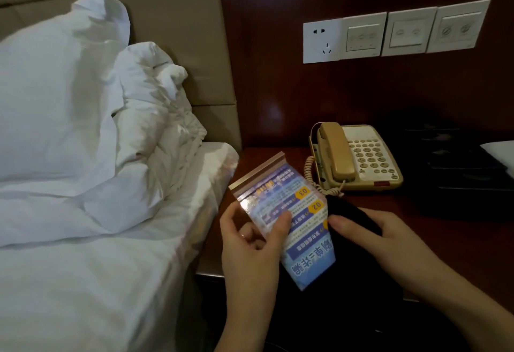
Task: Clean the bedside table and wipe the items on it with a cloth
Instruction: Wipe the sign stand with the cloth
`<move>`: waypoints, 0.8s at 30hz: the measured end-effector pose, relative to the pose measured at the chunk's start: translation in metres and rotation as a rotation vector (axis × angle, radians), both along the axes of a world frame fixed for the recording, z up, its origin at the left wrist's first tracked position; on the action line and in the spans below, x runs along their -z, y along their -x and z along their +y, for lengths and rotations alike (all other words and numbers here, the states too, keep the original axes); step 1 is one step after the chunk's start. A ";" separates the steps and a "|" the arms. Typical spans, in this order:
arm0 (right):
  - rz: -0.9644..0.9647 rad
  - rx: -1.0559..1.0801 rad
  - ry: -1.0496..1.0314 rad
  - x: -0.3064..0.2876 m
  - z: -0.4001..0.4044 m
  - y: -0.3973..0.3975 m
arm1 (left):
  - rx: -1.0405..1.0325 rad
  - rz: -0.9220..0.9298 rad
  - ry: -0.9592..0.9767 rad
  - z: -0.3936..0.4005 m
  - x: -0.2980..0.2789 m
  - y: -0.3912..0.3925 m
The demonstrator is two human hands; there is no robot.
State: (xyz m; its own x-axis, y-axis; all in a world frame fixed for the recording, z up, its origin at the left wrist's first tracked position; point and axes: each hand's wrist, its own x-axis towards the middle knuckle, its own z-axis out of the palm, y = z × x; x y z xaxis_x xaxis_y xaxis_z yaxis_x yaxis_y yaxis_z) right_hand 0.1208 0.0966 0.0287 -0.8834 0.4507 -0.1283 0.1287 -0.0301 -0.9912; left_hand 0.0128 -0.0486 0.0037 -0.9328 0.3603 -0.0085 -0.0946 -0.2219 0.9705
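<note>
**Sign card held over the near-left corner of the bedside worktop**

Nearest the viewer, the left hand (251, 243) holds a clear-sleeved sign card (289, 221) with blue and yellow print; its grip is closed on the card, thumb across the printed face and fingers curled behind. The card is tilted, its metallic base strip at the far end and its printed heading toward the viewer. Just right of it, the right hand (370, 236) grips a dark cloth (350, 212), thumb lying along the cloth's left edge, which touches the right edge of the card. Both hands hover above the near-left corner of the worktop (434, 240), whose left edge runs close beside the bed (97, 268); the white sheet hangs in the narrow gap there. Bare wood shows to the right of the hands and between them and the far objects. Farther back, a beige telephone (358, 156) sits near the wall, handset cradled on its left side, coiled cord trailing toward the card. To its right lies a dark tray (456, 173); its contents are too dim to tell. White pillows (69, 87) lean on the padded headboard (178, 17) at far left. On the wall panel, a socket and switch plates (395, 34) form a row.
</note>
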 end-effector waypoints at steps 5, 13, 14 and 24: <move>0.008 0.041 -0.030 -0.001 0.013 -0.006 | -0.082 0.486 0.311 -0.008 0.011 0.007; -0.149 -0.098 0.116 -0.010 0.003 -0.015 | -0.061 1.161 0.333 -0.009 0.020 0.005; -0.178 -0.119 0.052 -0.005 -0.001 -0.018 | -0.100 1.185 0.292 -0.010 0.022 0.005; -0.120 0.044 -0.250 0.010 -0.034 0.001 | -0.510 0.942 0.360 -0.013 0.003 0.013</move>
State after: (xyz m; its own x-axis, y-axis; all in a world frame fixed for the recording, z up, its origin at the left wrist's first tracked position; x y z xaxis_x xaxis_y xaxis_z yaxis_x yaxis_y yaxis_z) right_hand 0.1198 0.0627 0.0189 -0.8475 0.5190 -0.1111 0.2497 0.2053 -0.9463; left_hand 0.0002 -0.0616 0.0003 -0.6597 0.0541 0.7496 0.7303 0.2815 0.6224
